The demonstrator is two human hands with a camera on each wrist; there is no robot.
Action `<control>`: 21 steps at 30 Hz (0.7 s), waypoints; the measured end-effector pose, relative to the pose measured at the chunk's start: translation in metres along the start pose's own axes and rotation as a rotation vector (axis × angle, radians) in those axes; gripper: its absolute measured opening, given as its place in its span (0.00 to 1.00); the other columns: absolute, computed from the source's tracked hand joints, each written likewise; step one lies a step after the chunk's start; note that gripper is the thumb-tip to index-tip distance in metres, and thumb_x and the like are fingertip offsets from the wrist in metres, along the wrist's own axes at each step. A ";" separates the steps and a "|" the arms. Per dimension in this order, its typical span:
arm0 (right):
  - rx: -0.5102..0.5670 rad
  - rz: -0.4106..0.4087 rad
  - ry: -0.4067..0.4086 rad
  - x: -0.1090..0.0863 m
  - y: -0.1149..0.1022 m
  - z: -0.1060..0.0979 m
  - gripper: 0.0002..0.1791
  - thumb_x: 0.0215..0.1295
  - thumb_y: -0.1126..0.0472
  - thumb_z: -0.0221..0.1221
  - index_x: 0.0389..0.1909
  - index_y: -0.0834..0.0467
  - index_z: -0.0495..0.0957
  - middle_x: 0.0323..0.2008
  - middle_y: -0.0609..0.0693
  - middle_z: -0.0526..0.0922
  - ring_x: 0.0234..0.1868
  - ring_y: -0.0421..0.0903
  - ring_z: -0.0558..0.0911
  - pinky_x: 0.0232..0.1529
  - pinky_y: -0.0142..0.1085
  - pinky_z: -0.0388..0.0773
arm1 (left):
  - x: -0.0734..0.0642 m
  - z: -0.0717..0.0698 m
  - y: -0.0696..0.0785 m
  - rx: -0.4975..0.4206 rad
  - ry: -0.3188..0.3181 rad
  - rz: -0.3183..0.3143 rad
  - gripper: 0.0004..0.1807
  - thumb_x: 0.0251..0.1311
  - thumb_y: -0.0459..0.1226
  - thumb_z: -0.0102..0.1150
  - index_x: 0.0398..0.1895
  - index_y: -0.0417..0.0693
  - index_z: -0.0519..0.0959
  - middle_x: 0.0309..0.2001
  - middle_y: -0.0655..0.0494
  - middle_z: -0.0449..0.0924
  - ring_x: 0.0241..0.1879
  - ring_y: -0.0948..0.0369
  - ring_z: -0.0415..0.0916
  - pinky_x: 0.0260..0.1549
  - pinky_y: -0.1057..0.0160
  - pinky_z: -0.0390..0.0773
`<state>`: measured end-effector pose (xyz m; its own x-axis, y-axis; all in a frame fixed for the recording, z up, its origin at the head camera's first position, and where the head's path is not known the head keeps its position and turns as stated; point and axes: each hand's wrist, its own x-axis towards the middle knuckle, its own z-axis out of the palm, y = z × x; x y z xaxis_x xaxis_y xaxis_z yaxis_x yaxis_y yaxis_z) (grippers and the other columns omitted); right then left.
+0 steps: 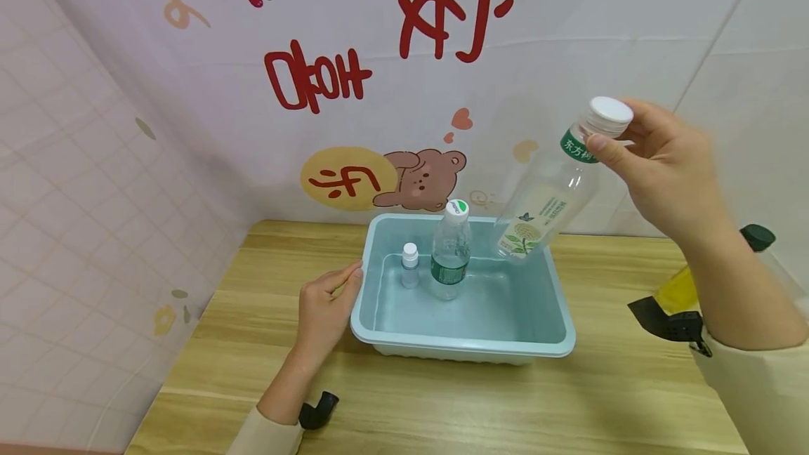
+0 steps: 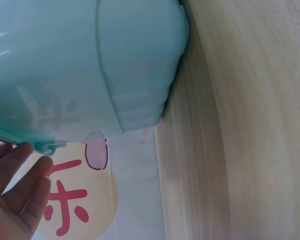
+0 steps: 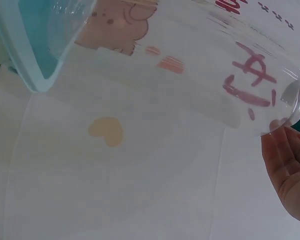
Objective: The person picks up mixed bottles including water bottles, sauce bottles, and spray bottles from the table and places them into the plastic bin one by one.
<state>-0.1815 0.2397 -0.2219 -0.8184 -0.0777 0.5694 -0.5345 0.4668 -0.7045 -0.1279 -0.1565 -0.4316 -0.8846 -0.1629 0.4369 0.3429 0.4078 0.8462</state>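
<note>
My right hand (image 1: pixel 670 167) grips a clear plastic bottle (image 1: pixel 543 202) by its neck, just under the white cap. The bottle has a green neck band and a flower print, and it tilts with its base over the right part of a light blue plastic basin (image 1: pixel 468 348). In the right wrist view, the clear bottle (image 3: pixel 190 75) stretches across the top, away from the fingers. My left hand (image 1: pixel 329 304) holds the basin's left rim between thumb and fingers. The left wrist view has its fingertips at the rim, next to the basin wall (image 2: pixel 65 65).
Inside the basin stand a bottle with a green label (image 1: pixel 449 272) and a small white-capped bottle (image 1: pixel 410 272). Partly behind my right forearm is a dark-capped bottle (image 1: pixel 757 237) with yellow on it. A printed cloth wall (image 1: pixel 569 20) rises behind the wooden table (image 1: pixel 253 357).
</note>
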 end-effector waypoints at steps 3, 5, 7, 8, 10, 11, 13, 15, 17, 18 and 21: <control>-0.028 0.012 -0.022 -0.004 0.002 0.005 0.22 0.70 0.70 0.66 0.64 0.58 0.81 0.50 0.38 0.86 0.47 0.38 0.84 0.47 0.20 0.78 | 0.000 0.000 -0.001 -0.004 -0.002 0.000 0.10 0.68 0.34 0.69 0.50 0.44 0.90 0.46 0.50 0.90 0.48 0.56 0.88 0.44 0.71 0.82; -0.025 0.018 -0.039 -0.005 0.003 0.009 0.23 0.70 0.70 0.66 0.65 0.58 0.81 0.50 0.38 0.86 0.44 0.37 0.85 0.46 0.20 0.79 | 0.000 0.000 -0.001 -0.003 -0.002 0.004 0.10 0.68 0.34 0.69 0.50 0.45 0.90 0.47 0.50 0.90 0.48 0.56 0.88 0.44 0.70 0.82; -0.019 0.021 -0.058 -0.006 0.004 0.013 0.23 0.70 0.71 0.66 0.65 0.59 0.81 0.49 0.38 0.86 0.42 0.37 0.86 0.46 0.21 0.79 | 0.000 0.000 -0.001 -0.001 0.000 0.009 0.10 0.68 0.34 0.69 0.50 0.44 0.90 0.47 0.50 0.90 0.48 0.56 0.88 0.44 0.70 0.82; -0.020 0.024 -0.067 -0.006 0.005 0.014 0.23 0.70 0.70 0.66 0.65 0.58 0.81 0.49 0.37 0.86 0.41 0.37 0.86 0.46 0.21 0.80 | 0.000 0.000 -0.001 0.000 0.001 0.011 0.10 0.68 0.34 0.69 0.50 0.44 0.90 0.47 0.49 0.90 0.48 0.56 0.88 0.44 0.71 0.82; -0.020 0.032 -0.082 -0.008 0.007 0.017 0.23 0.70 0.70 0.66 0.65 0.59 0.80 0.48 0.37 0.86 0.39 0.36 0.86 0.45 0.22 0.80 | 0.001 0.000 -0.001 0.002 0.004 0.015 0.10 0.68 0.34 0.69 0.50 0.44 0.90 0.46 0.49 0.90 0.47 0.55 0.88 0.44 0.72 0.82; -0.023 0.038 -0.090 -0.009 0.008 0.019 0.23 0.70 0.69 0.66 0.65 0.59 0.80 0.48 0.36 0.86 0.38 0.36 0.86 0.44 0.22 0.80 | 0.001 0.000 -0.001 0.001 0.005 0.015 0.10 0.68 0.34 0.69 0.50 0.44 0.90 0.46 0.49 0.90 0.47 0.55 0.88 0.43 0.72 0.82; -0.035 0.048 -0.103 -0.011 0.011 0.021 0.24 0.70 0.68 0.67 0.66 0.59 0.80 0.48 0.35 0.86 0.38 0.36 0.86 0.43 0.22 0.79 | 0.001 0.000 -0.001 0.000 0.005 0.014 0.10 0.68 0.34 0.69 0.50 0.44 0.90 0.46 0.49 0.90 0.47 0.55 0.88 0.43 0.73 0.82; -0.043 0.062 -0.119 -0.013 0.014 0.024 0.24 0.70 0.67 0.67 0.66 0.59 0.79 0.47 0.34 0.86 0.37 0.36 0.86 0.42 0.22 0.79 | 0.001 0.000 -0.001 -0.002 0.004 0.010 0.10 0.68 0.34 0.69 0.50 0.45 0.90 0.46 0.49 0.90 0.47 0.56 0.88 0.43 0.73 0.81; -0.045 0.070 -0.138 -0.015 0.017 0.027 0.24 0.70 0.66 0.67 0.67 0.59 0.79 0.47 0.35 0.86 0.38 0.36 0.86 0.42 0.23 0.79 | 0.001 0.000 -0.001 -0.001 0.003 0.006 0.10 0.68 0.34 0.69 0.50 0.45 0.91 0.46 0.50 0.90 0.47 0.56 0.88 0.43 0.72 0.82; -0.049 0.076 -0.149 -0.016 0.018 0.029 0.25 0.70 0.66 0.67 0.67 0.58 0.79 0.48 0.35 0.85 0.38 0.36 0.86 0.41 0.23 0.80 | 0.001 0.000 -0.001 0.000 0.003 0.005 0.10 0.68 0.34 0.69 0.50 0.45 0.91 0.46 0.50 0.90 0.47 0.56 0.88 0.43 0.72 0.82; -0.054 0.089 -0.181 -0.020 0.023 0.033 0.25 0.71 0.65 0.67 0.68 0.57 0.78 0.48 0.37 0.85 0.39 0.37 0.86 0.41 0.24 0.80 | 0.000 0.000 0.000 0.001 0.001 0.000 0.10 0.68 0.34 0.69 0.50 0.45 0.91 0.46 0.50 0.90 0.47 0.56 0.88 0.44 0.70 0.82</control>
<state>-0.1845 0.2222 -0.2632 -0.8890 -0.1887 0.4172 -0.4504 0.5249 -0.7222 -0.1285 -0.1564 -0.4319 -0.8844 -0.1635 0.4372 0.3426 0.4088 0.8459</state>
